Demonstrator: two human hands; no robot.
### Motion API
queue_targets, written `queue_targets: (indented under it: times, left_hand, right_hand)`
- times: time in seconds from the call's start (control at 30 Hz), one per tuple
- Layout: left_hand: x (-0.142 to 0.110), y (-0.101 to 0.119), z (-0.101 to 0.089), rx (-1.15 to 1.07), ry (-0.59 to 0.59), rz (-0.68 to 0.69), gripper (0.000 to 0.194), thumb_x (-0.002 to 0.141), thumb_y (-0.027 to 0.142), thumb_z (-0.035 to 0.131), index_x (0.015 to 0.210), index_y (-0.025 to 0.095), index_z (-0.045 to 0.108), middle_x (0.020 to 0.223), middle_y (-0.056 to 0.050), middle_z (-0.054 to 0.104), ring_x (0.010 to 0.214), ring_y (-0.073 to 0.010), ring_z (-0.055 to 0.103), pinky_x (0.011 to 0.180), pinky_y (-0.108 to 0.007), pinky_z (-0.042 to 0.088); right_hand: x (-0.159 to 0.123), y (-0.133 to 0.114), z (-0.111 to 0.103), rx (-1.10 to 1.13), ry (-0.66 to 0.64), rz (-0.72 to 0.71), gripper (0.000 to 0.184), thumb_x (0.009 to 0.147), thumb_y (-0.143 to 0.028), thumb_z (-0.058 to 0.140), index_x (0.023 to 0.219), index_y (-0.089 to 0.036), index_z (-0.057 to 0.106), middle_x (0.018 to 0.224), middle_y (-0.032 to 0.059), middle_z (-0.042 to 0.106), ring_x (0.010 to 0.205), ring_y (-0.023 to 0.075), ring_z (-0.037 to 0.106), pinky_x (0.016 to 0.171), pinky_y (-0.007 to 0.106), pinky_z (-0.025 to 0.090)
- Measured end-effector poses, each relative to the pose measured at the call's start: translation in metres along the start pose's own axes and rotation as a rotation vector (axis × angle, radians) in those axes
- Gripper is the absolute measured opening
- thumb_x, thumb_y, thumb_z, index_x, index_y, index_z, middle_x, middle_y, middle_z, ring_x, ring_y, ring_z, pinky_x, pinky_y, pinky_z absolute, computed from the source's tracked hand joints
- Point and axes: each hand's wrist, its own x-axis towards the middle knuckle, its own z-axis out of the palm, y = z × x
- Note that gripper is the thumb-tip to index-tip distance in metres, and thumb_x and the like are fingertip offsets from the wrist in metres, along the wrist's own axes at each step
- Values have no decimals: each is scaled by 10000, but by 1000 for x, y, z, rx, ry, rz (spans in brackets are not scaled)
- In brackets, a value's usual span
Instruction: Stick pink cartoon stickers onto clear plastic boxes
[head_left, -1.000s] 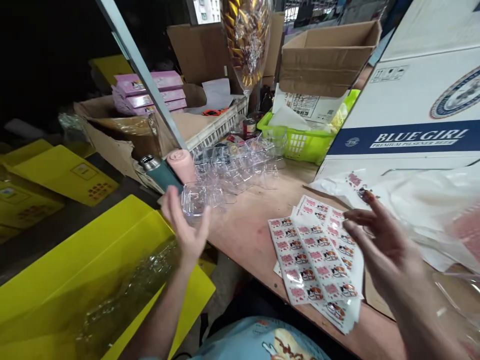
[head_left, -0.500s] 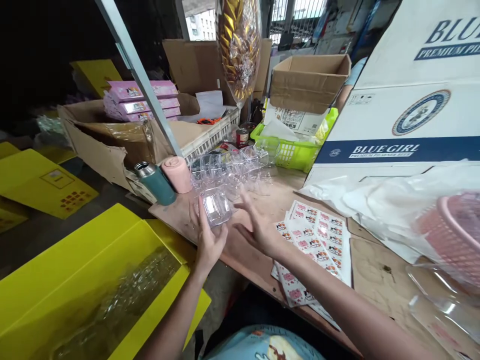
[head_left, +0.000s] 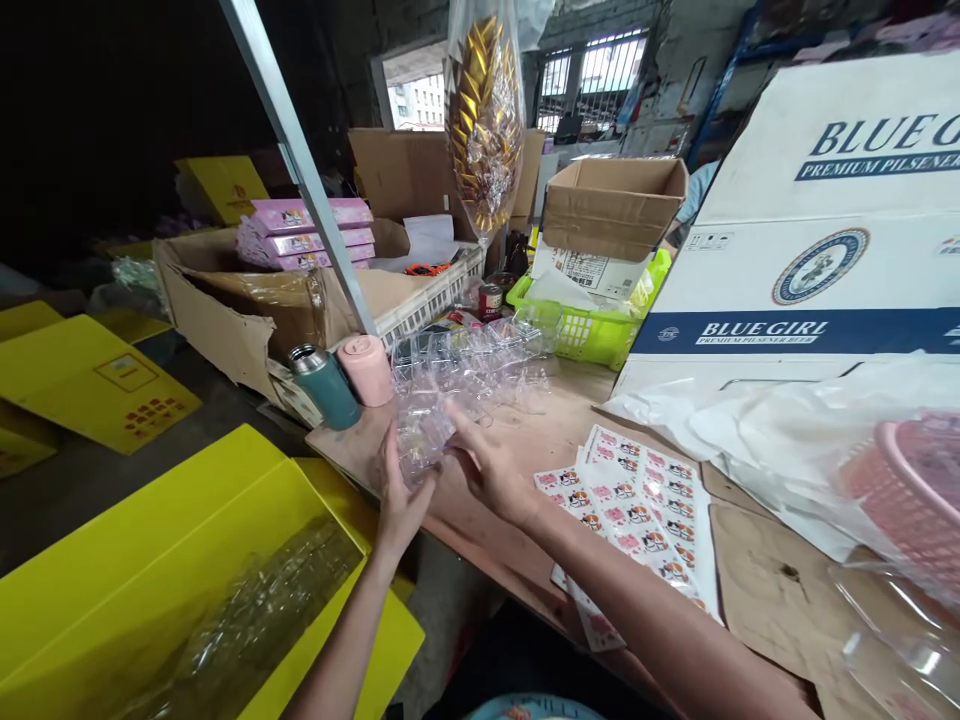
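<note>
1. Your left hand (head_left: 403, 508) grasps a small clear plastic box (head_left: 421, 440), thumb and fingers set around its near and left sides.
2. That box sits at the centre of your view, over the pinkish-brown wooden tabletop (head_left: 544, 435).
3. Your right hand (head_left: 495, 478) touches the box at three o'clock, fingers bent; you cannot tell whether they grip or only press.
4. From the box, white cat-print sticker sheets (head_left: 637, 515) lie between three and four o'clock, clustered clear containers (head_left: 484, 358) at one, a teal metal bottle (head_left: 330, 392) at ten.
</note>
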Motion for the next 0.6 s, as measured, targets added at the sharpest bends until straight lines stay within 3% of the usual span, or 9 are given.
queue_targets:
  times: [0.2,0.27,0.37,0.47,0.6]
  left_hand:
    - [-44,42,51,42,24,-158,993,908,454,601,1574,253,-108,1668,-173,-71,1540,-339,-19,1225,-567,82]
    - [-65,55,64,36,-52,-146,973,924,440,578,1572,257,-125,1671,-166,-57,1538,-335,-16,1226,-557,117]
    - [-84,61,72,113,-142,-10,973,920,407,593,1578,247,-105,1669,-175,-36,1535,-348,17,1221,-571,137]
    - [-75,50,75,179,-205,134,879,959,329,520,1580,249,-97,1668,-168,-48,1534,-343,2,1215,-592,144]
    - [-40,29,83,236,-235,231,825,976,254,459,1578,266,-105,1673,-155,7,1531,-335,-44,1209,-622,139]
  right_hand:
    - [0,16,-57,565,511,355,864,884,-271,684,1581,-266,173,903,37,738,830,193,693,833,392,569]
    - [-7,21,-78,669,604,472,937,813,-285,762,1566,-257,205,836,8,736,819,181,693,769,344,572]
    - [-26,21,-98,704,656,578,962,753,-291,809,1544,-258,262,815,-8,740,819,168,695,737,305,566]
    - [-46,15,-109,691,691,622,939,734,-288,825,1520,-271,312,823,-10,743,823,166,706,735,300,569]
    - [-62,12,-118,720,771,628,928,715,-282,845,1492,-250,340,837,-1,748,832,163,709,730,288,575]
